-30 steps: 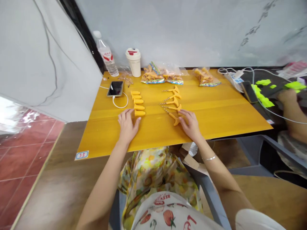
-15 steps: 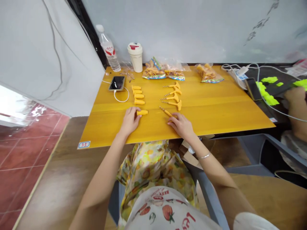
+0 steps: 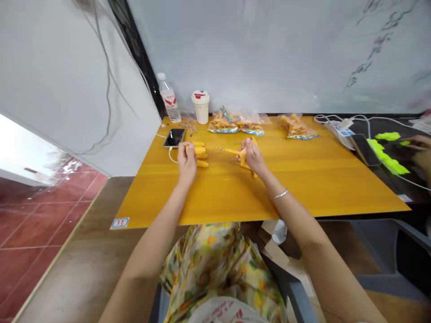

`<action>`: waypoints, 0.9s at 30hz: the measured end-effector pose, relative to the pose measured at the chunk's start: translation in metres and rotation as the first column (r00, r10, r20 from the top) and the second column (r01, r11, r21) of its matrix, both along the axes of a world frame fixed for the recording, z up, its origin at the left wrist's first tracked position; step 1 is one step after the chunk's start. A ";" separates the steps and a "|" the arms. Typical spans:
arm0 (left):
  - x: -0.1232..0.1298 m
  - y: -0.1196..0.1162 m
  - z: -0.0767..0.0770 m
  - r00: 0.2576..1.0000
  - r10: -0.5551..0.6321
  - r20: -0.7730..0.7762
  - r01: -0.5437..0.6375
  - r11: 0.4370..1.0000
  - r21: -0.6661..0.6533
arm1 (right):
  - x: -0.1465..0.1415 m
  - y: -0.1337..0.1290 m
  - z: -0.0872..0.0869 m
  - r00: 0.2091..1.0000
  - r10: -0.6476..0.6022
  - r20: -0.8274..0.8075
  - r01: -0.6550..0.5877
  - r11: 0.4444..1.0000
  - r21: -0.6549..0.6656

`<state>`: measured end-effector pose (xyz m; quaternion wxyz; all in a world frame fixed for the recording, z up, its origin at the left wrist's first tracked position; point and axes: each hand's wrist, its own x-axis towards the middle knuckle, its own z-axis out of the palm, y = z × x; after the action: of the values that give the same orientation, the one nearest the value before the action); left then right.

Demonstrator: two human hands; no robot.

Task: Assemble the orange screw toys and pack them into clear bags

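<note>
Above the yellow wooden table [image 3: 215,202], my left hand [image 3: 187,162] is closed on a yellow sleeve [image 3: 196,149], with its free end to the right. My right hand [image 3: 252,156] grips the orange handle of a corkscrew [image 3: 230,151]; its metal spiral points left toward the sleeve, with a gap between them. Several yellow sleeves [image 3: 202,164] lie beside and partly behind my left hand. Other orange-handled corkscrews [image 3: 249,168] lie under and behind my right hand, partly covered by it.
At the back stand a water bottle [image 3: 171,102] and a white cup [image 3: 201,107]. A phone [image 3: 174,137] lies left, bags of orange parts [image 3: 295,126] behind. On the right are a power strip [image 3: 340,129], another phone [image 3: 365,149], bright yellow-green pieces [image 3: 387,157] and another person's hand [image 3: 420,150].
Both hands have risen from the table and moved away from its front edge, carrying a sleeve and a corkscrew. The camera view has tilted up. The other person's hand has shifted.
</note>
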<state>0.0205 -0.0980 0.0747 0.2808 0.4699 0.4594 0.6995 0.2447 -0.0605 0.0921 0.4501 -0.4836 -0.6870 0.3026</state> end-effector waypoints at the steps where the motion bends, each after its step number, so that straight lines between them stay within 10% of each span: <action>1: 0.000 0.005 -0.002 0.999 0.045 0.012 -0.045 0.999 0.007 | -0.003 0.005 0.000 0.991 0.037 -0.132 -0.046 0.997 -0.065; 6: -0.002 0.005 -0.020 0.974 0.181 -0.134 -0.173 0.983 0.069 | -0.006 0.001 -0.013 0.932 0.123 -0.340 -0.176 0.976 -0.131; 27: 0.021 -0.018 -0.029 0.945 -0.073 -0.318 0.072 0.997 -0.016 | -0.018 -0.026 -0.017 0.901 0.151 -0.408 -0.259 0.939 -0.224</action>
<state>0.0411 -0.1160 0.0453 0.2295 0.5924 0.4827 0.6028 0.2268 -0.0865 0.0751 0.4702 -0.3963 -0.5845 0.5293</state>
